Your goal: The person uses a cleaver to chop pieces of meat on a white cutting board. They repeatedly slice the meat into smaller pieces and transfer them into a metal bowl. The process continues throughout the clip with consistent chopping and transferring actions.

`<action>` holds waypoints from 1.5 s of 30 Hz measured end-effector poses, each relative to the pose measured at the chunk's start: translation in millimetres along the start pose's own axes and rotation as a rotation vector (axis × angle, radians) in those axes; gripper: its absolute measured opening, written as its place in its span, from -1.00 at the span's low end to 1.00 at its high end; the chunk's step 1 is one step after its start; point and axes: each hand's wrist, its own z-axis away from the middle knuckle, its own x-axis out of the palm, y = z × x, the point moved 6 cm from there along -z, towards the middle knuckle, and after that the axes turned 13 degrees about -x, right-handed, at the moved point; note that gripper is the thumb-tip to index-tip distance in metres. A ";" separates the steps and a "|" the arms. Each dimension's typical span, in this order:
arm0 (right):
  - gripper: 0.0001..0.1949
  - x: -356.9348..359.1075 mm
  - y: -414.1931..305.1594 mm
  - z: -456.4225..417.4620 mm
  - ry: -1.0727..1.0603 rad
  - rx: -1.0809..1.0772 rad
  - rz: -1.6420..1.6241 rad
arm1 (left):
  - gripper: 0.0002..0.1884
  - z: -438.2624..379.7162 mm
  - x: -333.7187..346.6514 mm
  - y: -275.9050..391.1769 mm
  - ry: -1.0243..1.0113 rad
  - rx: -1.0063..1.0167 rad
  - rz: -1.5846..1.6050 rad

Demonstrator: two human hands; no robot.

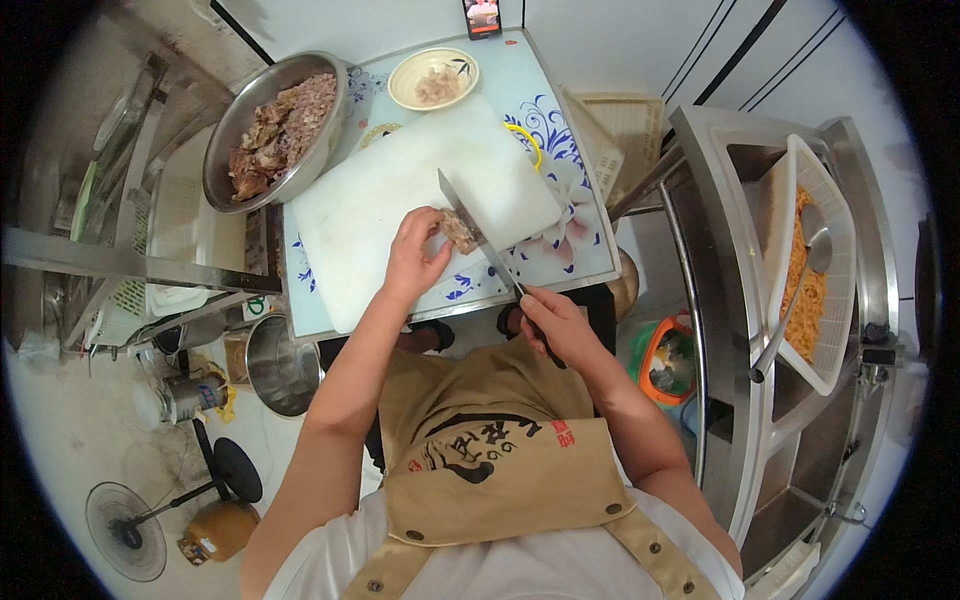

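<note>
My left hand (pixel 417 253) holds a small piece of cooked meat (pixel 459 231) against a white cutting board (pixel 360 225), near its front edge. In my right hand (pixel 559 322) is the black handle of a kitchen knife (pixel 491 259). The blade slants up and left across the board, touching or right beside the meat's right side; whether it has cut in, I cannot tell. At the back left, a large steel bowl (pixel 330 146) holds chunks of meat and a heap of finely chopped meat. Behind the board, a patterned bowl (pixel 401 69) contains pale pieces.
The board lies on a flower-patterned table (pixel 577 259). A phone (pixel 481 19) stands at the back wall. On the right, a white basket (pixel 832 300) of noodles with a ladle (pixel 816 232) rests on a steel sink unit (pixel 750 292). A bin (pixel 660 360) and steel pot (pixel 283 367) stand below.
</note>
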 end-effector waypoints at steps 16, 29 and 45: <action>-0.50 -1.7 -65.0 10.8 -0.014 -0.017 0.155 | -0.54 -1.7 3.8 2.4 0.011 -0.082 -0.079; -0.50 17.7 -72.2 19.3 -0.053 -0.071 0.425 | -0.50 -0.7 6.0 -2.0 0.003 -0.085 -0.209; -0.51 7.8 -70.6 3.5 -0.044 -0.075 0.329 | -0.56 -3.9 5.6 -10.4 0.009 -0.106 -0.151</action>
